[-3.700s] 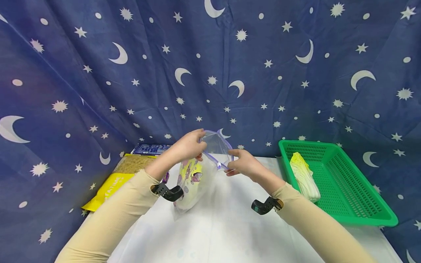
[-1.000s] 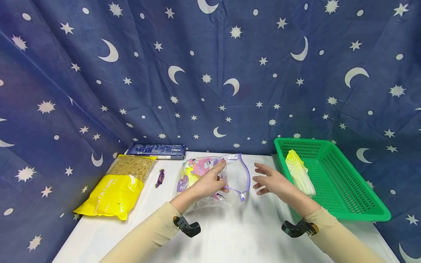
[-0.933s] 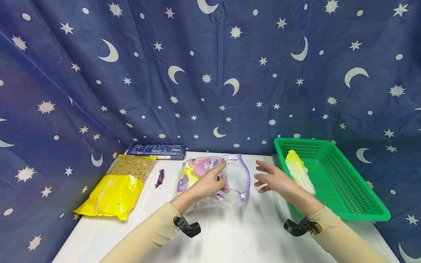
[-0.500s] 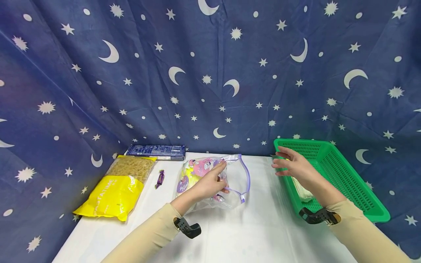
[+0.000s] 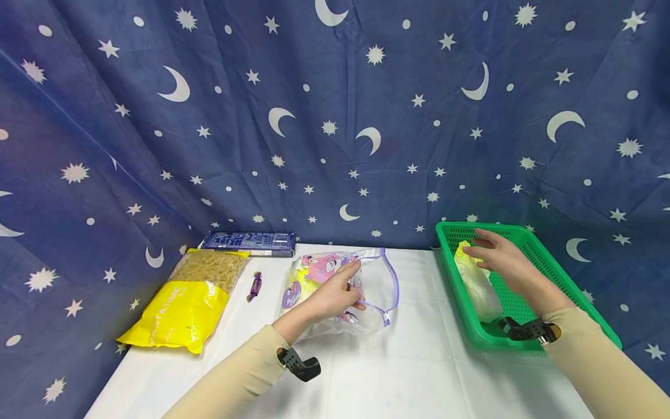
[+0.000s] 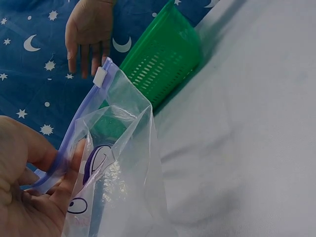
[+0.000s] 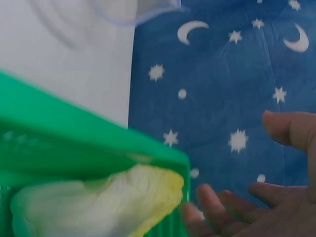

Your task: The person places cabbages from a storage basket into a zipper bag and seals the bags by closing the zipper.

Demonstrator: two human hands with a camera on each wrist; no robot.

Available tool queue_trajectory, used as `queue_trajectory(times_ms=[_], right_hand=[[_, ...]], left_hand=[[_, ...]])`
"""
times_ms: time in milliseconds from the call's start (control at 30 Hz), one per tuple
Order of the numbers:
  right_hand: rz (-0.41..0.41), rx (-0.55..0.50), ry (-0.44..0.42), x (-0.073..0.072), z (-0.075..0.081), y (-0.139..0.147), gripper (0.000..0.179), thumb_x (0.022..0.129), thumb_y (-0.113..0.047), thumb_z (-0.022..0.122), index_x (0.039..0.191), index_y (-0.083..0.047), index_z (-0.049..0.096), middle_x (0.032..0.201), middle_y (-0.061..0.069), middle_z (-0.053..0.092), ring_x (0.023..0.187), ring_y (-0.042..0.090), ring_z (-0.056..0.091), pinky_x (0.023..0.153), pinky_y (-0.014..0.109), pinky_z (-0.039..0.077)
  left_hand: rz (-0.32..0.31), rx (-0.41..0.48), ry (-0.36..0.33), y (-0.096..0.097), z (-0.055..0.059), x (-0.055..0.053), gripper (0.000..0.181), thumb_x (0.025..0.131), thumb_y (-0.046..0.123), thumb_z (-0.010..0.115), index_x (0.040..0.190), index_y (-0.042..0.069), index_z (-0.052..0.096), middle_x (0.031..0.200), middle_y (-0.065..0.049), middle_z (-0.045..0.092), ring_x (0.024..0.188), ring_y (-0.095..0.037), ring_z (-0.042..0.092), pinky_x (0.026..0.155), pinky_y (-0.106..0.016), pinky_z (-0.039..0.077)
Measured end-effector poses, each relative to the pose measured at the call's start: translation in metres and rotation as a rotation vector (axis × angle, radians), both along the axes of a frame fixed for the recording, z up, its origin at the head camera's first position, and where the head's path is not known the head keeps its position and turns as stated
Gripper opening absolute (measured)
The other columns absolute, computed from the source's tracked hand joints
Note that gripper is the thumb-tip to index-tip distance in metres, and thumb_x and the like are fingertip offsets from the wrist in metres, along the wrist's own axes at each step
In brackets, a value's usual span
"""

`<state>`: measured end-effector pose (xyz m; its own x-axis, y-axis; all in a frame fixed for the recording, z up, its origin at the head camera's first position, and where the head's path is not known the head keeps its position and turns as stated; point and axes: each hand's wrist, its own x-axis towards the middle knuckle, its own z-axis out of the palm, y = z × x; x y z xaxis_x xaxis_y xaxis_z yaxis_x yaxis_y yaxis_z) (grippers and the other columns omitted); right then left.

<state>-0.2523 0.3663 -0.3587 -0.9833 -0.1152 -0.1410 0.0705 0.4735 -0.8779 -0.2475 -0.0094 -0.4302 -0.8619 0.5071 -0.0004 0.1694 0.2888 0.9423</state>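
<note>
On the white table in the head view lies a clear slider zip bag [image 5: 320, 269] with pink cartoon prints and a purple rim; something yellow shows inside. My left hand [image 5: 335, 294] lies over the bag, and the left wrist view shows thumb and fingers pinching its purple-edged mouth [image 6: 74, 123], which gapes to the right. A napa cabbage [image 5: 478, 291], yellow-leaved at the far end, rests along the left side of a green basket [image 5: 555, 276]. Above its leafy end hovers my right hand [image 5: 502, 259], fingers spread and holding nothing; the right wrist view shows fingertips near the cabbage [image 7: 108, 202].
At the left stands a yellow pasta bag [image 5: 183, 314], with a small purple-wrapped candy [image 5: 255, 286] beside it. A flat dark-blue packet [image 5: 248, 241] lies at the back edge. Behind the table hangs a blue curtain [image 5: 335, 116] with moons and stars.
The bag went from being held up by both hands to lying on the table under my left hand. My right hand has since moved rightward from beside its mouth to over the basket.
</note>
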Motion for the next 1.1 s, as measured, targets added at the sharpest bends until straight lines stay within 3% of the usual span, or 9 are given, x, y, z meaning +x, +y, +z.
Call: queue_trajectory(times_ms=[300, 567, 767, 900, 1100], right_hand=[[0.026, 0.076, -0.136, -0.009, -0.001, 0.026, 0.102, 0.101, -0.04, 0.064, 0.161, 0.002, -0.007, 0.163, 0.037, 0.002, 0.147, 0.057, 0.011, 0.11, 0.077, 0.022], [0.069, 0.147, -0.286, -0.019, -0.008, 0.051, 0.103, 0.101, -0.041, 0.064, 0.16, 0.005, -0.006, 0.162, 0.038, -0.005, 0.144, 0.063, 0.01, 0.104, 0.079, 0.028], [0.079, 0.103, -0.395, -0.023, -0.017, 0.065, 0.096, 0.103, -0.037, 0.061, 0.161, 0.003, -0.005, 0.161, 0.038, -0.009, 0.144, 0.062, 0.011, 0.103, 0.077, 0.034], [0.082, 0.088, -0.446, -0.026, -0.024, 0.073, 0.091, 0.104, -0.035, 0.058, 0.161, 0.003, -0.002, 0.161, 0.038, -0.003, 0.144, 0.062, 0.015, 0.103, 0.076, 0.036], [0.051, 0.084, -0.498, -0.027, -0.035, 0.079, 0.087, 0.103, -0.035, 0.059, 0.16, 0.008, 0.008, 0.157, 0.041, 0.013, 0.139, 0.061, 0.025, 0.105, 0.078, 0.029]], left_hand=[[-0.002, 0.001, -0.003, 0.001, -0.001, -0.001, 0.072, 0.094, -0.006, 0.053, 0.16, -0.003, 0.024, 0.168, -0.017, 0.019, 0.077, -0.017, 0.072, 0.074, -0.025, 0.06], [-0.003, -0.019, 0.013, 0.002, -0.001, -0.001, 0.072, 0.093, -0.006, 0.053, 0.16, -0.002, 0.025, 0.167, -0.017, 0.02, 0.076, -0.016, 0.072, 0.073, -0.024, 0.059], [-0.001, -0.025, 0.016, 0.0, -0.001, -0.001, 0.072, 0.095, -0.004, 0.054, 0.161, 0.0, 0.026, 0.167, -0.016, 0.02, 0.077, -0.016, 0.073, 0.075, -0.024, 0.059], [-0.001, -0.016, 0.014, 0.0, -0.002, -0.002, 0.072, 0.095, -0.004, 0.054, 0.16, -0.001, 0.025, 0.167, -0.016, 0.019, 0.078, -0.017, 0.073, 0.075, -0.025, 0.059], [-0.001, -0.021, 0.017, 0.0, -0.002, -0.002, 0.072, 0.095, -0.004, 0.055, 0.16, -0.001, 0.026, 0.167, -0.016, 0.02, 0.077, -0.016, 0.073, 0.075, -0.024, 0.059]])
